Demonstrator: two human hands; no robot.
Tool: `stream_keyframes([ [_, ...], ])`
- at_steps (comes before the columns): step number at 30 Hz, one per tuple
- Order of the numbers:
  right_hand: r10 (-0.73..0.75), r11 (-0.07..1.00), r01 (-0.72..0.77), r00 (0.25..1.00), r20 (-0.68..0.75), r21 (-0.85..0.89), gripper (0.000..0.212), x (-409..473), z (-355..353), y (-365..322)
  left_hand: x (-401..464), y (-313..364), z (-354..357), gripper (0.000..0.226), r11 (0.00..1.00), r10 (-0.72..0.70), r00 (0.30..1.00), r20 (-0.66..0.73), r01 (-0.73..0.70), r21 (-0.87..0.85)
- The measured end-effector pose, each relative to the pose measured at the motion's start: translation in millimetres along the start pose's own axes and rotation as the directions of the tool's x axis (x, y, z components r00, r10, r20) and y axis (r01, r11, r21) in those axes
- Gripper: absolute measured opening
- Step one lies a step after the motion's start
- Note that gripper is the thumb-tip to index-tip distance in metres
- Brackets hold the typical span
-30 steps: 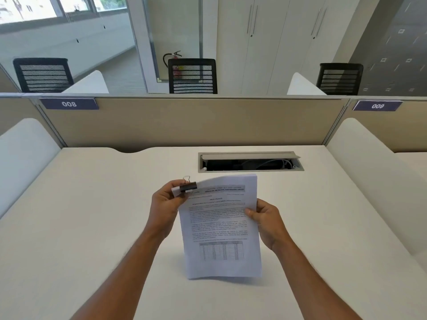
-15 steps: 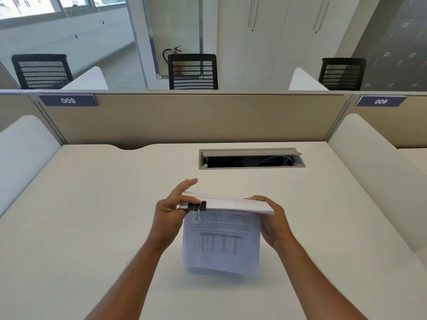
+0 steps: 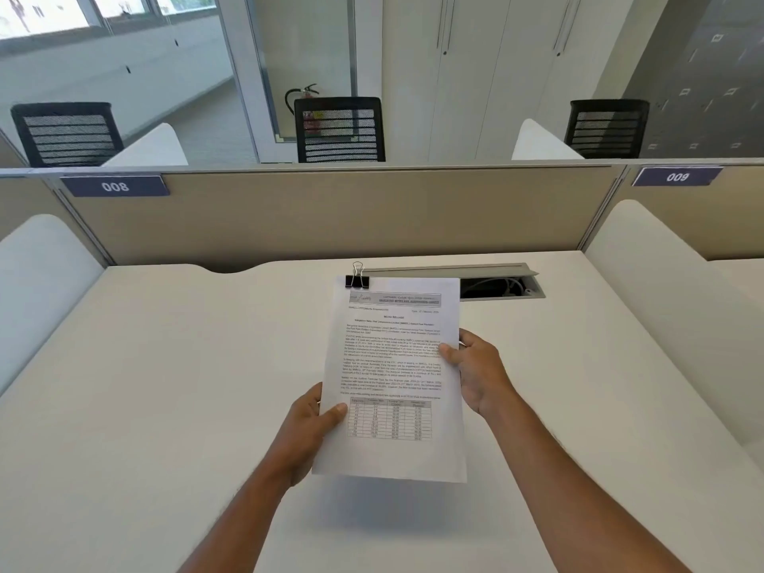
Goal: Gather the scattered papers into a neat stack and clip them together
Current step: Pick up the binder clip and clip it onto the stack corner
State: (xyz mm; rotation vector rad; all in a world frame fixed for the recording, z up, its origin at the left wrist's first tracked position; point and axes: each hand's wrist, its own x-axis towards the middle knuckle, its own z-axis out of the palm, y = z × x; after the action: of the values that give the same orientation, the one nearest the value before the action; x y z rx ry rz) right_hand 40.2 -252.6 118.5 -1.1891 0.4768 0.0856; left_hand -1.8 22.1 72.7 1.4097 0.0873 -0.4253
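Note:
A stack of printed white papers (image 3: 397, 366) is held flat above the white desk (image 3: 165, 386), text side up, with a table printed near its lower end. A black binder clip (image 3: 357, 280) with silver wire handles bites the stack's top left corner. My left hand (image 3: 314, 423) grips the stack's lower left edge, thumb on top. My right hand (image 3: 475, 366) holds the right edge at mid height, thumb on the page. The sheets look aligned.
An open cable tray (image 3: 496, 285) with wires sits in the desk behind the papers. A beige partition (image 3: 330, 213) with tags 008 and 009 closes the far edge. White side dividers (image 3: 37, 283) flank the desk.
The stack was folded over at the top half a second ago; now it lies unfolded and flat. My left hand left the clip and moved down to the lower left edge.

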Motion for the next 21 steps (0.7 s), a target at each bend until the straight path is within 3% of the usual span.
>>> stream_keyframes([
  [4,0.024,0.995,-0.012,0.99,0.136,-0.094,0.029,-3,8,11,10,-2,-6,0.032,1.0,-0.007,0.994,-0.108,0.005,-0.015],
  [10,0.17,0.93,-0.088,0.964,0.205,-0.356,0.036,-23,11,66,31,-6,-29,0.035,1.0,-0.012,0.964,-0.264,0.015,0.007],
  [14,0.159,0.903,-0.089,0.978,0.134,-0.421,0.037,-22,25,78,43,-9,-39,0.043,0.999,0.006,0.954,-0.298,0.009,0.051],
  [21,0.177,0.931,-0.148,0.982,0.058,-0.333,0.039,23,59,89,59,-5,-58,0.037,0.97,0.018,0.936,-0.351,0.068,0.233],
])
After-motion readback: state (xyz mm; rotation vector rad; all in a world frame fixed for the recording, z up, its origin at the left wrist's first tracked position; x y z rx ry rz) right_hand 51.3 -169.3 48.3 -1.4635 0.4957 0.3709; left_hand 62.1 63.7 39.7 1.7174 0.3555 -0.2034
